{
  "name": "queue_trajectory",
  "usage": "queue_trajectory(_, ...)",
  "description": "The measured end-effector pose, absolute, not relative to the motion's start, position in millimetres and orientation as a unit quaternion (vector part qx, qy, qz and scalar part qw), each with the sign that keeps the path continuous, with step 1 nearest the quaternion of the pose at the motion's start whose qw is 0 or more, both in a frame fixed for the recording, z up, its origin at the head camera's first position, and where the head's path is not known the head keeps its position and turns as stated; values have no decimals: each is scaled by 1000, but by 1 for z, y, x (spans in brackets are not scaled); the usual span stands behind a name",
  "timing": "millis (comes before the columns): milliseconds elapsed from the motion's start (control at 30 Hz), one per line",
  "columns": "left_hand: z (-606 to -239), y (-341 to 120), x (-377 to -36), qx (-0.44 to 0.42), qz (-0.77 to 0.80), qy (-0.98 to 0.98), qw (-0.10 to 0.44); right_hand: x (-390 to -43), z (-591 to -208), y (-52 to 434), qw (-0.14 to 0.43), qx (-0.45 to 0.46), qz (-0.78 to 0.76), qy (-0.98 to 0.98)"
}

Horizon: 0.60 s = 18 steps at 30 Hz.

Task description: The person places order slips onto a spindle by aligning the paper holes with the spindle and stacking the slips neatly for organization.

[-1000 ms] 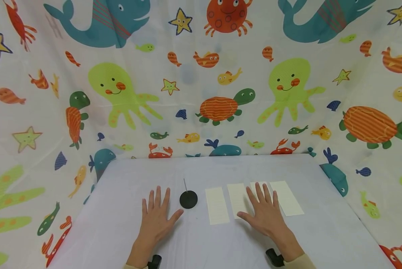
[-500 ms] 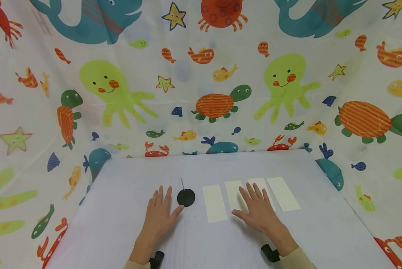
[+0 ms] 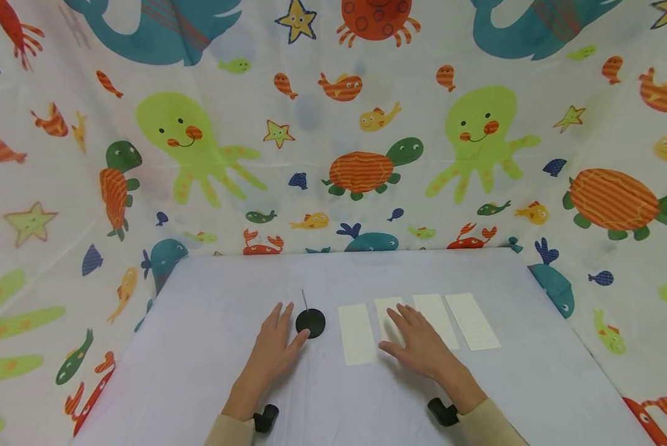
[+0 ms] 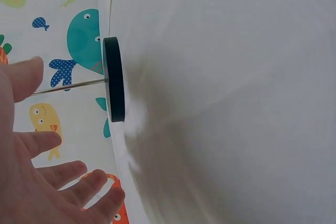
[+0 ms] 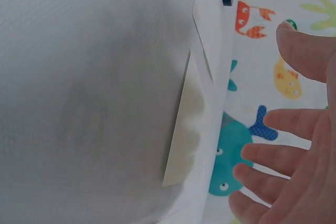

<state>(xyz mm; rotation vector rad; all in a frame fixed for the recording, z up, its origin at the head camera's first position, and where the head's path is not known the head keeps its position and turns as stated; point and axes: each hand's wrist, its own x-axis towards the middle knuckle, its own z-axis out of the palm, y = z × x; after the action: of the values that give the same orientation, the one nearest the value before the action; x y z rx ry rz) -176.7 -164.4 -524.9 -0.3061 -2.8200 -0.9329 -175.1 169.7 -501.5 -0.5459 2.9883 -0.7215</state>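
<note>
In the head view a paper spike (image 3: 313,326), a round black base with a thin upright metal rod, stands on the white table (image 3: 244,275). My left hand (image 3: 270,354) hovers just left of it with fingers spread and holding nothing; its thumb overlaps the base's near edge. The left wrist view shows the base (image 4: 114,80) side-on, beyond the thumb. To the right lie several cream paper slips (image 3: 358,334) in a row. Above the second slip is my right hand (image 3: 425,353), its fingers relaxed and hiding part of that slip. A slip (image 5: 185,129) shows below the right hand in its wrist view.
A white curtain (image 3: 311,118) printed with sea animals hangs behind the table and down both sides. The rightmost slip (image 3: 474,322) lies slightly slanted. Each wrist wears a black camera, such as the left one (image 3: 265,418).
Both hands have shifted inward, the left towards the spike and the right leftward over the slips. Their fingers are less widely spread than before. The head view has tilted slightly.
</note>
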Motion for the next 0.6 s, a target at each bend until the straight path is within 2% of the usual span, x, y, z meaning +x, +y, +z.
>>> queue_trajectory(333, -523, -159, -184, -75, -376, -923, 22, -182, -503, 158, 39, -169, -283, 943)
queue_trajectory(600, -519, -151, -194, -56, -398, -916, 12, -192, -506, 150, 56, -178, -311, 932)
